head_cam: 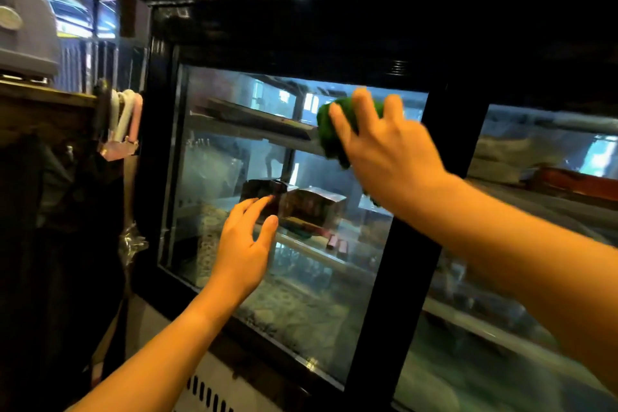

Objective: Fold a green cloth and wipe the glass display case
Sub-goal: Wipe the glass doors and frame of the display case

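Right hand: the right hand [384, 150] sits in the upper middle of the frame, fingers spread and pressed flat over a green cloth [329, 132], holding it against the glass. Slightly blurred.
Green cloth: bunched into a wad under the right palm and fingers; it shows at the fingertips and along the left edge of the hand. It lies near the upper right corner of the left glass pane, just left of the black upright.
Left hand: the left hand [245, 244] is at centre left, lower than the right, fingers straight and loosely spread, grasping nothing. Fingertips point up toward the pane; whether they touch the glass, cannot tell.
Display case: the display case [334, 33] fills the middle and right of the frame, with a black frame and a wide black top band. A black upright divides the left pane from a second pane at right.
Left pane: the left pane [234, 150] carries reflections; shelves show behind it.
Inside: a dark box [264, 192] and a brownish box [317, 207] stand on a shelf behind the glass, just above the left fingertips.
Below the case: a white panel with dark vent slots [207, 393] at bottom centre.
Left edge: pale handles [125, 114] hang beside the case, under a wooden ledge [46, 100].
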The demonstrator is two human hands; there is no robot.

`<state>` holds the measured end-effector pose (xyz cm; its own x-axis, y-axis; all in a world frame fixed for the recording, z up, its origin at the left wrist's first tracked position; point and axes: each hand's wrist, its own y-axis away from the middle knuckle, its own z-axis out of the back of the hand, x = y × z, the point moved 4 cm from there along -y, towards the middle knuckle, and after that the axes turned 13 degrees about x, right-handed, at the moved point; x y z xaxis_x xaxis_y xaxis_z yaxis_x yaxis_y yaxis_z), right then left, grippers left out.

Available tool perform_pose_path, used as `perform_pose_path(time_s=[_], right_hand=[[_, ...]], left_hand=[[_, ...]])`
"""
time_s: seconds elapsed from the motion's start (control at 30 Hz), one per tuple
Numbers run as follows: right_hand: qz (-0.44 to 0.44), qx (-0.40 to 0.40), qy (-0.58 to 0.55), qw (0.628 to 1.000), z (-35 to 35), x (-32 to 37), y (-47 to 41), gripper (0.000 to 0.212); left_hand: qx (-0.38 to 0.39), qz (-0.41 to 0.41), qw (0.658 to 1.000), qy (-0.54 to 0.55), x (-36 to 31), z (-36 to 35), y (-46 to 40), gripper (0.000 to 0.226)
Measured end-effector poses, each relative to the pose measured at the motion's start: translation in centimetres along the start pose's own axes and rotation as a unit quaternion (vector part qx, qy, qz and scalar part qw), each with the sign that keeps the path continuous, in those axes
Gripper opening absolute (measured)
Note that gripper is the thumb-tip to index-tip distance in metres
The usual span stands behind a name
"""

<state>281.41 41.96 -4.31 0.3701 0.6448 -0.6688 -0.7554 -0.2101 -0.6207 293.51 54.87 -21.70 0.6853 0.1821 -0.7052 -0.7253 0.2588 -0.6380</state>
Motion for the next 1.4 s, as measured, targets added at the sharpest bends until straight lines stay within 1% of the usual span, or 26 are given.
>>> perform_pose_path(time_s=[0.07, 0.1, 0.2, 0.37, 0.53, 0.63, 0.67, 0.7, 0.77, 0.83, 0.9, 0.97, 1.03, 1.1, 1.17, 1.23, 1.3, 1.33, 1.37, 1.4], right_hand=[[-0.045, -0.014, 0.008, 0.999, 0.8, -1.8, -1.5, 0.059], [-0.054, -0.011, 0.008, 0.998, 0.9, -2.1, -2.0, 0.059], [-0.051, -0.003, 0.006, 0.999, 1.0, -1.9, -2.4, 0.059], [-0.057, -0.005, -0.018, 0.998, 0.8, -0.8, -2.1, 0.054], [0.003, 0.024, -0.089, 0.996, -1.0, 5.0, -0.5, 0.047], [0.024, 0.042, -0.066, 0.997, -3.0, 9.2, 2.2, 0.050], [0.036, 0.045, -0.055, 0.997, -3.7, 10.6, 3.2, 0.051], [0.048, 0.051, -0.048, 0.996, -4.3, 11.8, 4.0, 0.052], [0.065, 0.071, -0.046, 0.994, -5.4, 14.1, 5.6, 0.053], [0.075, 0.094, -0.055, 0.991, -6.4, 16.0, 7.1, 0.049], [0.082, 0.112, -0.076, 0.987, -7.0, 17.6, 8.2, 0.052], [0.083, 0.124, -0.096, 0.984, -7.6, 18.9, 9.2, 0.057], [0.086, 0.137, -0.121, 0.979, -8.3, 20.3, 10.2, 0.058], [0.090, 0.153, -0.146, 0.973, -9.0, 21.2, 11.0, 0.063], [0.094, 0.165, -0.161, 0.968, -9.4, 21.9, 11.6, 0.070], [0.098, 0.172, -0.173, 0.965, -9.8, 22.5, 12.2, 0.075], [0.108, 0.195, -0.196, 0.955, -10.0, 23.1, 12.7, 0.080], [0.119, 0.215, -0.221, 0.944, -10.0, 23.3, 13.0, 0.081], [0.131, 0.238, -0.255, 0.928, -10.1, 23.6, 13.3, 0.082], [0.143, 0.260, -0.297, 0.908, -10.1, 23.7, 13.6, 0.082]], left_hand=[[0.004, 0.000, 1.000, -0.008, -0.1, 0.0, -0.1, 0.036], [0.008, -0.004, 1.000, -0.011, 0.0, -0.1, 0.0, 0.036], [0.009, -0.009, 1.000, -0.021, 0.2, -0.4, 0.0, 0.036], [-0.022, -0.025, 0.999, -0.001, 0.2, -0.3, 0.0, 0.032], [-0.035, -0.012, 0.998, 0.041, 0.6, -0.4, 0.2, 0.032], [-0.027, 0.001, 0.998, 0.061, 1.1, -0.1, 0.6, 0.027], [-0.014, 0.015, 0.996, 0.090, 1.4, -0.2, 0.9, 0.022], [0.003, 0.031, 0.994, 0.107, 1.6, -0.4, 1.1, 0.022], [0.055, 0.067, 0.991, 0.104, 2.6, -0.9, 1.9, 0.033], [0.083, 0.115, 0.982, 0.126, 3.7, -1.2, 3.0, 0.032], [0.083, 0.163, 0.968, 0.170, 4.8, -1.5, 4.2, 0.032], [0.091, 0.189, 0.957, 0.199, 5.4, -1.9, 5.2, 0.033], [0.095, 0.214, 0.946, 0.225, 6.0, -2.5, 6.2, 0.032], [0.082, 0.240, 0.935, 0.250, 6.6, -3.0, 7.1, 0.030], [0.064, 0.253, 0.931, 0.256, 7.2, -3.4, 7.7, 0.028], [0.041, 0.264, 0.919, 0.289, 7.7, -3.7, 8.5, 0.025], [0.020, 0.273, 0.894, 0.354, 8.0, -4.3, 9.3, 0.018], [0.009, 0.273, 0.879, 0.391, 7.9, -4.6, 9.8, 0.013], [-0.008, 0.269, 0.864, 0.425, 7.9, -4.9, 10.2, 0.009], [-0.033, 0.265, 0.849, 0.456, 7.8, -5.1, 10.4, 0.012]])
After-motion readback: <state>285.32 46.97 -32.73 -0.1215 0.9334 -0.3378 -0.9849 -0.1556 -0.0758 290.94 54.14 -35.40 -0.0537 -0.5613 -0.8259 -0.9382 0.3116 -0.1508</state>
